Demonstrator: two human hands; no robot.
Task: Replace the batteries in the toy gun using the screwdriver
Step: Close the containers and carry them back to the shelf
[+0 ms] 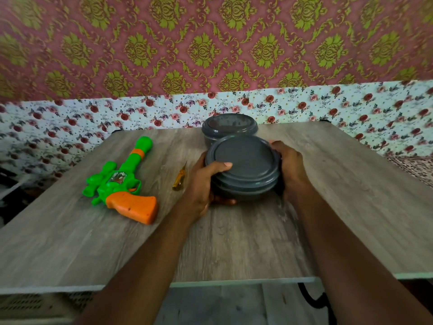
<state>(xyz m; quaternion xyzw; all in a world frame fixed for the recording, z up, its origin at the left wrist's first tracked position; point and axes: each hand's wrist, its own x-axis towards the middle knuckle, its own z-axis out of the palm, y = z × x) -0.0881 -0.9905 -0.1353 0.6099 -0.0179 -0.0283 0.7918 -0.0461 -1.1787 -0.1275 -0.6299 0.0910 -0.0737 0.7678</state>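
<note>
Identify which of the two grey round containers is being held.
The nearer container, gripped between left hand and right hand; the farther container stands untouched behind it.

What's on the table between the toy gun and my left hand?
The yellow-handled screwdriver lies between the toy gun and the left hand, nearer the hand, as the head view shows.

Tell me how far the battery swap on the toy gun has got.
Nothing looks done: the toy gun lies on the table, the screwdriver beside it, neither touched. In hand: left hand and right hand grip a lidded grey container. Still to do: unscrewing the gun and the whole swap.
</note>
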